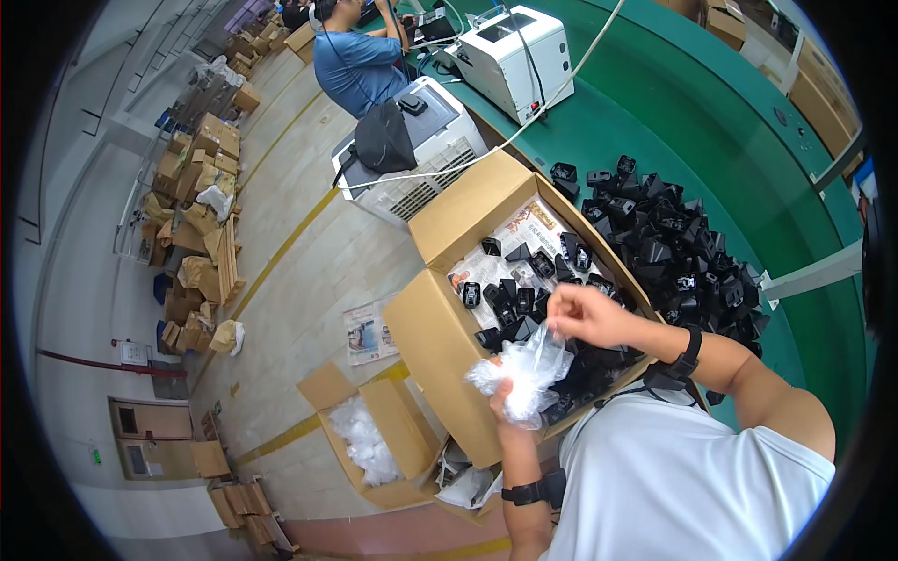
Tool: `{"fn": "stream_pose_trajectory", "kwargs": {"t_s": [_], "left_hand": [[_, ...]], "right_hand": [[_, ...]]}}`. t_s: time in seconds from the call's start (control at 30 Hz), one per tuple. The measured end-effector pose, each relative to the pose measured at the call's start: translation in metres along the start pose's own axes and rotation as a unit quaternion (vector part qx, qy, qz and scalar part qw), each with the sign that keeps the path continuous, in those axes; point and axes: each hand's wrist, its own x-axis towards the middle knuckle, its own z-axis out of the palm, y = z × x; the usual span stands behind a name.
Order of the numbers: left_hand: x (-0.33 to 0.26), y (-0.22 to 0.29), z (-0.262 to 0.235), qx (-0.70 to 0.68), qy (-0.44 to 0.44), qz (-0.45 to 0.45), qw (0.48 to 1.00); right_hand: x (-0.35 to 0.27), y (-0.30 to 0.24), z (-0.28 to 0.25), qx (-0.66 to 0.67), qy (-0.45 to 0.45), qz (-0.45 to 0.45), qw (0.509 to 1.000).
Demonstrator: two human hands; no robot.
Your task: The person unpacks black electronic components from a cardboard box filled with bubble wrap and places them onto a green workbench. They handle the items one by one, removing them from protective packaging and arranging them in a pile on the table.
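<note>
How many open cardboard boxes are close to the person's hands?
2: the large open cardboard box of black parts under the hands, and a smaller open box of clear bags on the floor. Others may be hidden.

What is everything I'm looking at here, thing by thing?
clear crinkled plastic bag: one, see-through, held between both hands above the open box
open cardboard box: one, brown, on the green table's edge, small black plastic parts inside
loose black plastic parts: a large heap, too many to count, on the green table
white box-shaped machine: one, far end of the table
white ribbed unit on the floor: one, with a black bag on it
floor box of clear bags: one, brown, lower middle
stacked flat cardboard: many, brown, along the left wall
co-worker in a blue shirt: one, top
left hand: grips the bag from below
right hand: fingers pinch the bag's top
</note>
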Motion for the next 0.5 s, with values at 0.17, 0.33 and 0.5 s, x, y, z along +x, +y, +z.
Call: {"fn": "stream_pose_trajectory", "kwargs": {"t_s": [0.17, 0.33, 0.5], "left_hand": [[-0.011, 0.018, -0.019, 0.030, 0.061, 0.052, 0.996], [-0.009, 0.029, -0.017, 0.016, 0.069, 0.070, 0.995], [0.015, -0.001, 0.014, -0.047, 0.018, 0.027, 0.998]], "right_hand": [[0.013, -0.017, -0.033, 0.046, 0.073, 0.024, 0.996], [0.018, -0.007, -0.029, 0.177, 0.138, 0.042, 0.974], [0.025, 0.026, 0.051, 0.195, 0.147, -0.048, 0.969]]}}
